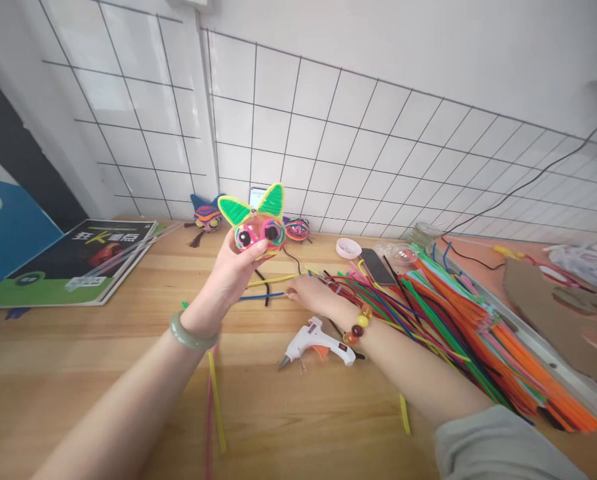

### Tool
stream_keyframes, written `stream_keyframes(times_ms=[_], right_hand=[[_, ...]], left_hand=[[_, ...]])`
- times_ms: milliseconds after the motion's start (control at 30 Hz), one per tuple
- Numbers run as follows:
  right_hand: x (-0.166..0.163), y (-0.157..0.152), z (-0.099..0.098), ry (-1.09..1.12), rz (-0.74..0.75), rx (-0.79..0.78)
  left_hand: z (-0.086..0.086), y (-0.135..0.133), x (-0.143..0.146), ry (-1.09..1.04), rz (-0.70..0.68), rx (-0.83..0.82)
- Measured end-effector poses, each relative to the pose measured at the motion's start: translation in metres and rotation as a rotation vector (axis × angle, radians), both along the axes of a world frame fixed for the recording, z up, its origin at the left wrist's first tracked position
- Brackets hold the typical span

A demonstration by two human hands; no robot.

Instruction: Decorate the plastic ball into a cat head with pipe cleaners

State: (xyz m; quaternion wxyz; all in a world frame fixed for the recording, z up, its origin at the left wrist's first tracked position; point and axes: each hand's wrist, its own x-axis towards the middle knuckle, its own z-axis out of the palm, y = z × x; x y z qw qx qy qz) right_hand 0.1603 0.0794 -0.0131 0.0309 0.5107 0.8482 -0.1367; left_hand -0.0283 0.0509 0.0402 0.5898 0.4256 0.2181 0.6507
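Wooden table (278,407) before a gridded white wall, bearing a broad pile of coloured fuzzy stems (443,313) at right. White glue gun (318,345) lies on its side, nozzle toward the lower left. Green-eared figure (260,225) is raised above the table in the left hand (236,267), whose thumb closes across its lower front. The figure is probably very light; its rounded body seems fairly firm, the ears bendable, and the fuzzy surface unlikely to slip. The glued-looking eyes and thin ears are likely the fragile parts, so the lower rim is the best place to hold. Glass jar (425,235) stands near the wall; its contents cannot be made out. Pink bowl (348,249), just beside the phone (377,267), contains small pale pieces. Right hand (311,295) meets the end of a blue stem (276,295); whether its fingers pinch it cannot be told.
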Motion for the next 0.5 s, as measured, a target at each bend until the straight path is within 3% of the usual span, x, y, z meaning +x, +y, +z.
stream_keyframes(times_ms=[167,267,400,500], right_hand=[[-0.004,0.004,-0.008,-0.002,-0.023,-0.044],[0.003,0.006,-0.002,0.097,-0.039,-0.029],[0.021,-0.004,0.026,0.357,-0.094,0.111],[0.024,-0.027,0.053,0.566,-0.147,0.273]], left_hand=[[-0.002,-0.002,0.002,0.015,-0.030,0.025],[-0.004,-0.003,0.004,0.020,-0.036,0.022],[-0.004,-0.005,0.008,0.038,-0.048,0.030],[-0.004,-0.010,0.014,0.059,-0.058,0.044]])
